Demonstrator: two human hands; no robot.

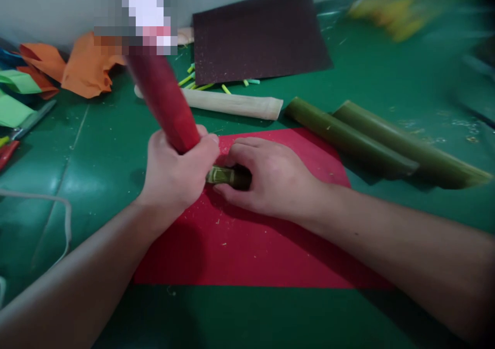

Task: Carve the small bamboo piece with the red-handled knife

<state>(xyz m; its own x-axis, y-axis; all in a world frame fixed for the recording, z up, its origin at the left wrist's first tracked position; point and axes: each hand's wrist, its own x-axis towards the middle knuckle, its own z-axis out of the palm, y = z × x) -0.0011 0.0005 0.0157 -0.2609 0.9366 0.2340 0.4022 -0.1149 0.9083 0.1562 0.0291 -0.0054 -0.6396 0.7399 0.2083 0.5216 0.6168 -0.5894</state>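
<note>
My left hand (178, 168) is wrapped round a red cylinder (166, 99), which stands tilted, its upper end blurred out by pixels. Just to the right, my right hand (270, 176) grips a short green bamboo piece (224, 175) between thumb and fingers. The left end of that piece meets my left hand, and scraped, paler patches show on it. Both hands are over a red sheet (247, 256) dotted with small pale shavings. Whatever lies under my left hand is hidden.
Two green bamboo lengths (356, 137) lie at the right, behind my right forearm. A pale bamboo strip (235, 104) and a dark sheet (259, 37) are farther back. Orange paper (87, 68), light green paper (15, 106) and scissors (34, 119) lie at the left on the green table (240, 318).
</note>
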